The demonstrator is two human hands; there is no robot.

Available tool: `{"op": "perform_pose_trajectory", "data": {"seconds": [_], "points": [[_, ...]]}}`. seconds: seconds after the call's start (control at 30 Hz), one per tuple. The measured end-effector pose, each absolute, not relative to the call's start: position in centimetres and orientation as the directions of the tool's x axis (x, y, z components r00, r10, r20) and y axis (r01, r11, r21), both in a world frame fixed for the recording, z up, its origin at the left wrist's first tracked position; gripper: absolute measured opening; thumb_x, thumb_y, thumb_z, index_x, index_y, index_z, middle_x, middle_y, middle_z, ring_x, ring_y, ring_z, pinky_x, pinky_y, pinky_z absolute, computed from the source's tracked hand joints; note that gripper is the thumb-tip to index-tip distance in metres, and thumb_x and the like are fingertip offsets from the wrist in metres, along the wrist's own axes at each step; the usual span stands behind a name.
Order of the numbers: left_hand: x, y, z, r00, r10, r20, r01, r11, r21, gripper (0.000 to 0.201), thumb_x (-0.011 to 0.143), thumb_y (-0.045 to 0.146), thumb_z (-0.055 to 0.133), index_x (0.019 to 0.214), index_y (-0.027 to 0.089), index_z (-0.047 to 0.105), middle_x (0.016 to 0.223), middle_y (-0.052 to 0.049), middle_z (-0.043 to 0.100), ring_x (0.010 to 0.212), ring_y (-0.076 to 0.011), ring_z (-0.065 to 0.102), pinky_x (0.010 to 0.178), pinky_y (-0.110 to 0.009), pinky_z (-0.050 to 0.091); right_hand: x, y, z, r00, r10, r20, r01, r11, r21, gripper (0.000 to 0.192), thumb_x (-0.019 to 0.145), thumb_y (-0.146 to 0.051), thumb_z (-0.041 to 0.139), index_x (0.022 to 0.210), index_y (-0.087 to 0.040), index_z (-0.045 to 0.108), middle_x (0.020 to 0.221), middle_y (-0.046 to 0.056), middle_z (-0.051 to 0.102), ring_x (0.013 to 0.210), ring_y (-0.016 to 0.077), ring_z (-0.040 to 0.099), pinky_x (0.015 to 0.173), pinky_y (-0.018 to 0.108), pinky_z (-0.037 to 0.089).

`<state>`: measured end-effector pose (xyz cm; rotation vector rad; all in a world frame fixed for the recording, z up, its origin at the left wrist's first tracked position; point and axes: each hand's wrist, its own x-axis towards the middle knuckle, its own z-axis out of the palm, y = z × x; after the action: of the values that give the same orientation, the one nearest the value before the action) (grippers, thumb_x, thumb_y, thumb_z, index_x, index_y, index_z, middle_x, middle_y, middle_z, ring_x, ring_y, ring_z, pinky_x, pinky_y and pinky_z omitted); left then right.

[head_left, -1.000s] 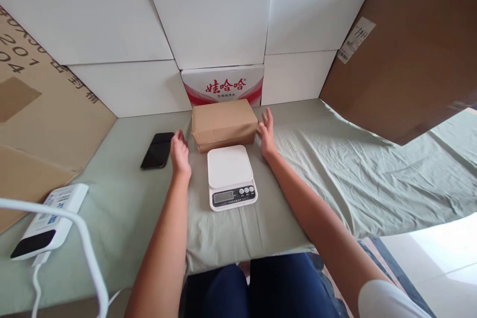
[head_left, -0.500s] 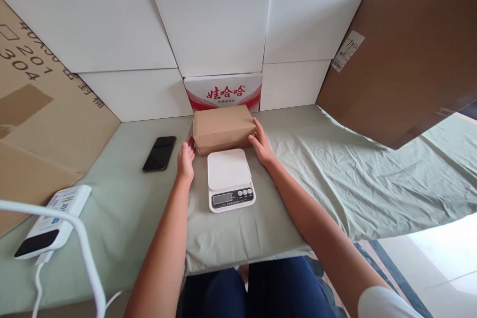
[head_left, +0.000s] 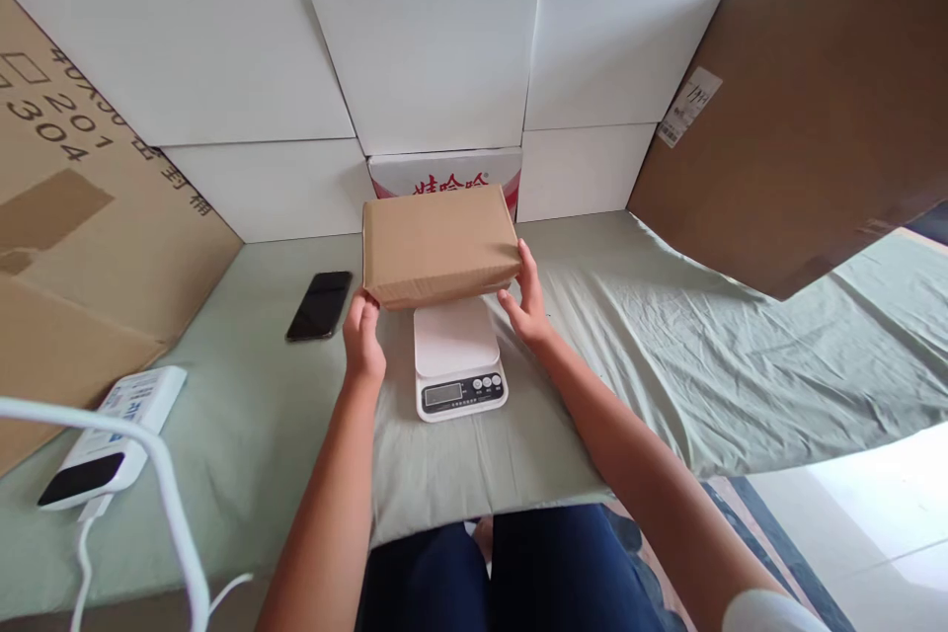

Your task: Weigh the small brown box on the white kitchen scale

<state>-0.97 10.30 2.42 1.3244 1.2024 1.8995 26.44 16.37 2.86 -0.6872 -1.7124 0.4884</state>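
Between my two hands is a brown cardboard box (head_left: pixel 440 242), raised off the cloth and slightly tilted. My left hand (head_left: pixel 363 336) grips its lower left corner, with the fingertips hidden beneath the box. My right hand (head_left: pixel 527 301) holds the right end, fingers along the side and thumb near the bottom front edge. Just below and in front of the box lies a white kitchen scale (head_left: pixel 460 365), its far edge covered from sight by the box. The scale's dark display panel and round buttons face me.
A black phone (head_left: pixel 320 306) lies left of my left hand. Further left is a white device (head_left: pixel 111 439) with a cable (head_left: pixel 167 484). White boxes (head_left: pixel 436 69) line the back, and large brown cartons (head_left: pixel 800 118) stand at both sides. Green cloth (head_left: pixel 629 355) covers the table.
The cardboard box has come up off the cloth and toward me, over the scale's far edge. Both hands rose with it, and it now hides more of the printed carton behind.
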Motion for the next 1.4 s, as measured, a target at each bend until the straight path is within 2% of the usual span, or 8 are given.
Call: {"op": "perform_pose_trajectory", "data": {"seconds": [0.1,0.27,0.5,0.67,0.87,0.97,1.07,1.4], "points": [[-0.4,6.3,2.2,-0.402,0.790,0.463,0.059,-0.482,0.874,0.066,0.093,0.069,0.057,0.134,0.019,0.069,0.131,-0.014,0.072,0.132,-0.0310,0.064,0.112,-0.041,0.049,27.6,12.9,2.4,-0.185,0.674,0.715,0.235,0.737,-0.634,0.086,0.100,-0.072,0.047,0.170,-0.033,0.017,0.172,0.011,0.032,0.160,0.0358,0.033,0.125,0.057,0.041],[0.4,1.8,0.6,-0.402,0.823,0.401,0.040,-0.421,0.906,0.076,0.089,0.073,0.059,0.139,0.017,0.069,0.139,-0.018,0.069,0.143,-0.0368,0.056,0.116,-0.045,0.046,29.0,9.0,1.6,-0.168,0.729,0.663,0.265,0.681,-0.682,0.079,0.103,-0.067,0.045,0.170,-0.035,0.018,0.169,0.011,0.036,0.156,0.0357,0.038,0.117,0.056,0.048],[0.7,1.9,0.2,-0.446,0.839,0.312,-0.012,-0.354,0.935,0.079,0.087,0.072,0.062,0.145,0.018,0.065,0.142,-0.018,0.069,0.142,-0.0359,0.058,0.119,-0.046,0.045,28.5,9.2,1.9,-0.161,0.734,0.660,0.284,0.675,-0.681,0.074,0.104,-0.066,0.043,0.168,-0.033,0.024,0.166,0.013,0.040,0.152,0.0367,0.043,0.112,0.055,0.051],[0.5,2.1,0.3,-0.445,0.843,0.304,-0.004,-0.341,0.940,0.078,0.089,0.072,0.061,0.146,0.019,0.065,0.146,-0.018,0.067,0.143,-0.0351,0.057,0.120,-0.046,0.044,28.5,9.2,2.3,-0.150,0.711,0.687,0.270,0.698,-0.663,0.072,0.103,-0.065,0.046,0.166,-0.036,0.029,0.164,0.013,0.042,0.149,0.0374,0.046,0.110,0.057,0.052],[-0.6,2.4,1.6,-0.532,0.752,0.389,-0.002,-0.460,0.888,0.074,0.092,0.070,0.054,0.148,0.023,0.063,0.163,-0.015,0.052,0.156,-0.0346,0.042,0.127,-0.048,0.035,29.7,10.0,3.4,0.170,0.712,0.682,0.170,0.660,-0.732,0.072,0.098,-0.066,0.049,0.164,-0.045,0.027,0.169,0.008,0.033,0.146,0.0386,0.050,0.111,0.063,0.050],[-0.9,2.5,1.8,-0.551,0.737,0.392,-0.009,-0.475,0.880,0.069,0.095,0.066,0.052,0.149,0.025,0.063,0.165,-0.014,0.051,0.157,-0.0332,0.041,0.127,-0.047,0.035,29.9,10.4,3.5,0.243,0.725,0.644,0.164,0.624,-0.764,0.071,0.098,-0.065,0.045,0.164,-0.046,0.025,0.167,0.008,0.034,0.145,0.0380,0.052,0.110,0.063,0.051],[-0.9,2.5,1.5,-0.543,0.743,0.391,-0.013,-0.473,0.881,0.068,0.095,0.066,0.052,0.148,0.025,0.063,0.164,-0.013,0.051,0.157,-0.0332,0.041,0.127,-0.048,0.035,29.7,10.4,3.3,0.236,0.747,0.622,0.154,0.603,-0.783,0.070,0.099,-0.062,0.043,0.164,-0.045,0.024,0.166,0.009,0.037,0.144,0.0360,0.054,0.109,0.061,0.053],[-0.7,2.7,1.2,-0.488,0.801,0.347,-0.051,-0.423,0.905,0.080,0.090,0.076,0.054,0.149,0.023,0.063,0.163,-0.015,0.053,0.154,-0.0358,0.045,0.127,-0.049,0.035,28.7,9.6,3.1,0.097,0.784,0.613,0.085,0.608,-0.790,0.067,0.099,-0.065,0.050,0.160,-0.041,0.038,0.164,0.009,0.044,0.144,0.0357,0.054,0.114,0.060,0.050]]}}
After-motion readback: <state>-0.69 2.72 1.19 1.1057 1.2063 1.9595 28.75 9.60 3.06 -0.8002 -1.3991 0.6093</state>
